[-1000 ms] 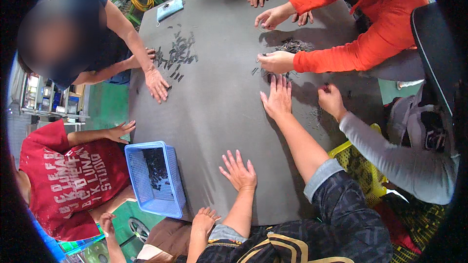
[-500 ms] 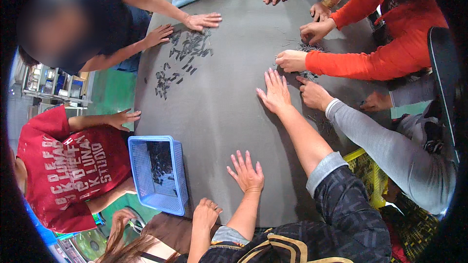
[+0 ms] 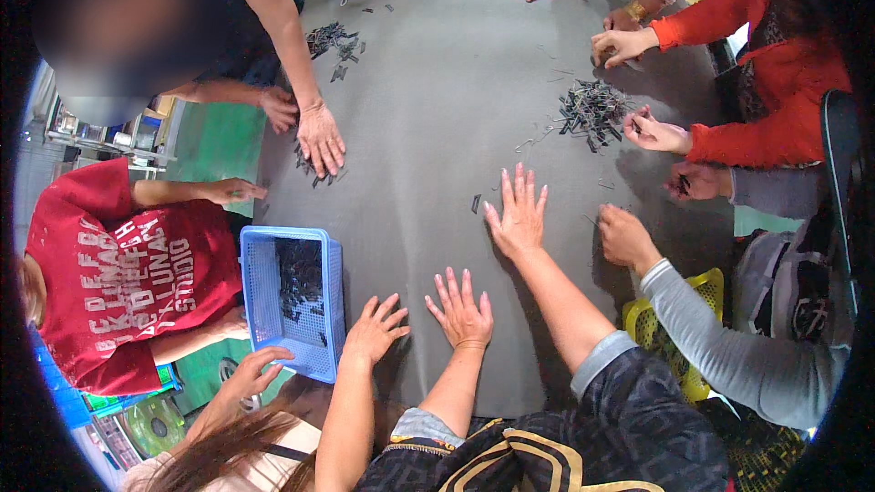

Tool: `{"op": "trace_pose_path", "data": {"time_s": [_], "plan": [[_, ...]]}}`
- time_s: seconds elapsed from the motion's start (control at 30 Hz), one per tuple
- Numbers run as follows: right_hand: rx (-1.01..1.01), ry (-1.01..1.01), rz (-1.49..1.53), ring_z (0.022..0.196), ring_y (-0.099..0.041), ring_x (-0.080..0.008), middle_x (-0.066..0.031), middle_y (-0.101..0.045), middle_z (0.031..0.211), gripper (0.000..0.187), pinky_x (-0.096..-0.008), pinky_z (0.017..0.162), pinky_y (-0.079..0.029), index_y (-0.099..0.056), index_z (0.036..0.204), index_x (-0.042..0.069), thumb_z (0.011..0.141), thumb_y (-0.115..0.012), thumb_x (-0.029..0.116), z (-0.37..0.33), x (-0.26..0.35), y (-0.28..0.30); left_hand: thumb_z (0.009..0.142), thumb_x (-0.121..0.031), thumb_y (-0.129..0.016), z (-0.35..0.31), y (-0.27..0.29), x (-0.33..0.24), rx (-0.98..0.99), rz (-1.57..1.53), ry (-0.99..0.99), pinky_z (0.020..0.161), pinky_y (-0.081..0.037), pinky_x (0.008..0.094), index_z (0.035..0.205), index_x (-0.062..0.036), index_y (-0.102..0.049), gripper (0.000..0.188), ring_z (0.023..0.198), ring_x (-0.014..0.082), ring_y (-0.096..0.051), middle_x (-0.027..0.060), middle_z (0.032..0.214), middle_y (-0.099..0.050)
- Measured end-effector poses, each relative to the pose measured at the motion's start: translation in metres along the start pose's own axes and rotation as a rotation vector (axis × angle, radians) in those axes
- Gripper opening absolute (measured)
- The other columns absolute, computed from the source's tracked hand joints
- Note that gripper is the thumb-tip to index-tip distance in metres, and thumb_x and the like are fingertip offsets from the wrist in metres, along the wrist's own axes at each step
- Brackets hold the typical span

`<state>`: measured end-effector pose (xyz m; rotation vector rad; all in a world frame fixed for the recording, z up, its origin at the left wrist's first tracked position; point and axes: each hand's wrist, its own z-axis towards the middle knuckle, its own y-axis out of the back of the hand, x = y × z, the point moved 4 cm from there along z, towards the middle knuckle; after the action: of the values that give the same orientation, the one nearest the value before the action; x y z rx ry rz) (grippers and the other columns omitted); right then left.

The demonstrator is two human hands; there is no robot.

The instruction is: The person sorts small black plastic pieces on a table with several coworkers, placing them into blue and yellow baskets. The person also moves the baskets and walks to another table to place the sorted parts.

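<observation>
Two bare hands, palms down on the grey tabletop (image 3: 428, 155): left hand (image 3: 460, 310), fingers fanned wide, gripping nothing visible; right hand (image 3: 518, 214), likewise fanned and laid flat, no hold seen, though whether anything lies beneath either palm cannot be told. One small dark piece (image 3: 476, 204), loose, just beside the right thumb, apart from it. One larger pile of dark pieces (image 3: 591, 112), beyond the right fingertips, with thin wire-like bits strewn at its near side. Handling, by judgement: fingers low and level, pressure light, since slim pieces look apt to skid or tuck under a palm; a lone piece would suit a thumb-and-finger pinch along its long sides. Edges: near table edge, mostly hidden by the dark patterned clothing; left side, one blue basket (image 3: 335, 301) bearing dark pieces, a co-worker's hand (image 3: 375, 331) between it and the left hand; right side, one grey sleeve (image 3: 720, 337) above a yellow basket (image 3: 708, 292), its hand (image 3: 629, 237) near the right forearm. Room: most ample forward and left of the right hand, across mid-table; tightest, by judgement, rightward and beside the left wrist.
</observation>
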<state>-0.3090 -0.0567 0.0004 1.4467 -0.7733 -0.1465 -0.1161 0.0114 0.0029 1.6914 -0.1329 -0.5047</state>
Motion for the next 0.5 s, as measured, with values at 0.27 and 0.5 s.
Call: {"op": "trace_pose_path", "data": {"time_s": [0.27, 0.5], "plan": [[0.197, 0.086, 0.125, 0.146, -0.008, -0.0332, -0.0189, -0.011, 0.157, 0.072, -0.0519, 0.116, -0.005, -0.021, 0.15, 0.011, 0.094, -0.043, 0.049, -0.053, 0.081, -0.023, 0.089, -0.045, -0.047, 0.004, 0.0, 0.003, 0.163, 0.113, 0.075, 0.113, -0.002, 0.0596, 0.15, -0.0141, -0.021, 0.073, 0.146, 0.0293, -0.005, 0.0074, 0.158, -0.012], [0.329, 0.277, 0.407, 0.144, -0.012, -0.0368, -0.0232, -0.015, 0.155, 0.071, -0.0547, 0.115, -0.006, -0.021, 0.149, 0.007, 0.094, -0.044, 0.044, -0.064, 0.116, -0.012, 0.086, -0.05, -0.05, -0.004, -0.007, 0.002, 0.175, 0.233, 0.026, 0.114, -0.001, 0.0583, 0.151, -0.0158, -0.015, 0.081, 0.146, 0.0272, -0.002, 0.0058, 0.158, -0.011]]}}
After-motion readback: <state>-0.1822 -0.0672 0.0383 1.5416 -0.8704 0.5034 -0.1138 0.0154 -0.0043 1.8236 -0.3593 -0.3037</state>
